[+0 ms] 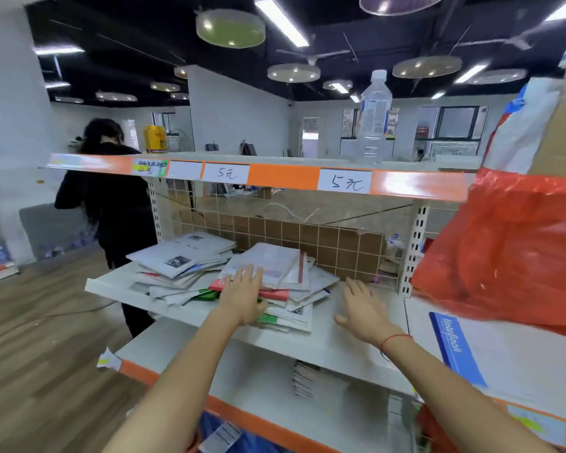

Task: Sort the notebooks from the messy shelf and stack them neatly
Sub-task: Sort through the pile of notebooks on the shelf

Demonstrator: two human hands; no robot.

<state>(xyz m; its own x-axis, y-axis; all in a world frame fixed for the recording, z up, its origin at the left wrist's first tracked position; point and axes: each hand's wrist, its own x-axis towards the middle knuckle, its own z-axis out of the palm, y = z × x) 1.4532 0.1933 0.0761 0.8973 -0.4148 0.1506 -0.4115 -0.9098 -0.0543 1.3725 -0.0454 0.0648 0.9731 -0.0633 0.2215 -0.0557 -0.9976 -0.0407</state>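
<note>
Two hands at the pile, nothing gripped yet

Two heaps of notebooks (262, 279) lie on the middle shelf (324, 341), a left heap fanned out twd the back-left and a right heap slumped under the left hand (242, 297). Left hand lies flat on top of the right heap, fingers straight, palm down, touching the top cover w/o curling round it. Right hand (361, 310) hovers open just beside the heap's right edge, over bare shelf, fingers spread. So the heap sits between both hands; left is nearer, already on it. Most books' long axes run roughly front-to-back, skewed at mixed angles. Covers look thin, soft, glossy paper, mostly white w/ red and green edges peeking out; likely to slide and flop. Shelf is smooth white metal, wire grid behind.
</note>
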